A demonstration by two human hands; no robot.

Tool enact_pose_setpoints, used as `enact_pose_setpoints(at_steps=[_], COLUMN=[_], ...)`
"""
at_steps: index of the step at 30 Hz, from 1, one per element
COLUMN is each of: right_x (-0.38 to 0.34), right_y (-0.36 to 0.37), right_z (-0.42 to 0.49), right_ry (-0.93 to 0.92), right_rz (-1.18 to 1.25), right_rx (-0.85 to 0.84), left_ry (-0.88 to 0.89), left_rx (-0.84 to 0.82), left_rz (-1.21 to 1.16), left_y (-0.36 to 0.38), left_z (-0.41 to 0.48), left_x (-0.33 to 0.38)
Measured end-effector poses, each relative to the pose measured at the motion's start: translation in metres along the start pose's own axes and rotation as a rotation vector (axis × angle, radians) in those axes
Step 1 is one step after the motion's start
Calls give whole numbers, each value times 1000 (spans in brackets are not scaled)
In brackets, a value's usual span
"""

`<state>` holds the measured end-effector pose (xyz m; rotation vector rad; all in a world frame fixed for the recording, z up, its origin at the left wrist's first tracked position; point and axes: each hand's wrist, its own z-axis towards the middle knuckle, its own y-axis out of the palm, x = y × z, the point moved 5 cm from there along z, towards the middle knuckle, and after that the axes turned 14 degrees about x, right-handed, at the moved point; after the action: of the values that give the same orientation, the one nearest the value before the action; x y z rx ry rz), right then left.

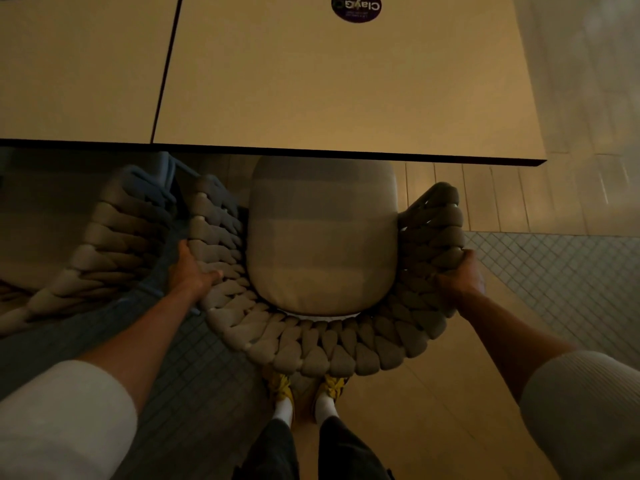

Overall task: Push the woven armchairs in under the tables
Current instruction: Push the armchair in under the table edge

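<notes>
A grey woven armchair [311, 348] with a thick braided back and a pale seat cushion [322, 244] stands right in front of me. The front of its seat reaches just under the edge of a beige table [346, 91]. My left hand [190, 268] grips the left side of the braided back. My right hand [462, 275] grips the right side. A second woven armchair [114, 237] stands close on the left, facing a neighbouring table [79, 64], and nearly touches the first one.
A round dark sticker [356, 6] lies on the far part of the beige table. My feet in yellow shoes [308, 389] stand just behind the chair back. Small-tiled floor [561, 271] runs to the right, planked floor beyond it.
</notes>
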<state>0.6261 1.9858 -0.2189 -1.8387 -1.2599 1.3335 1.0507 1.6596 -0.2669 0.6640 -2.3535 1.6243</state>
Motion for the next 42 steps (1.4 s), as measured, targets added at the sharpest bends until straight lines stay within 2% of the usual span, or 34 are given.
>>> enact_pose_setpoints(at_steps=[11,19,21,24,27,32,37,42], right_x=[1,8,1,-33,-73,-131,-166,-192], right_y=[5,11,14,9,18,40,59,79], right_z=[0,-2,-10,-44,-84,-153,-214,-277], right_ry=[6,11,-39,-269,-399,-498,-622,-637], right_rz=[-17,-58,-120,-257,-280,-299,-348,-360], right_rx=[-1,-2,38,114,-10,-268,-391,-459], left_ry=[-9,5,-11,-17,2,32,-32,-108], left_rx=[20,-68,-86,-70,-76,-138,-66,-3], left_rz=[31,17,16,23,24,14,-12,-41], left_y=[-3,-3,-8,-27,-48,-91,-146,-213], left_z=[5,0,-8,-32,-58,-97,-114,-112], left_x=[-1,1,7,18,27,15,-38,-114])
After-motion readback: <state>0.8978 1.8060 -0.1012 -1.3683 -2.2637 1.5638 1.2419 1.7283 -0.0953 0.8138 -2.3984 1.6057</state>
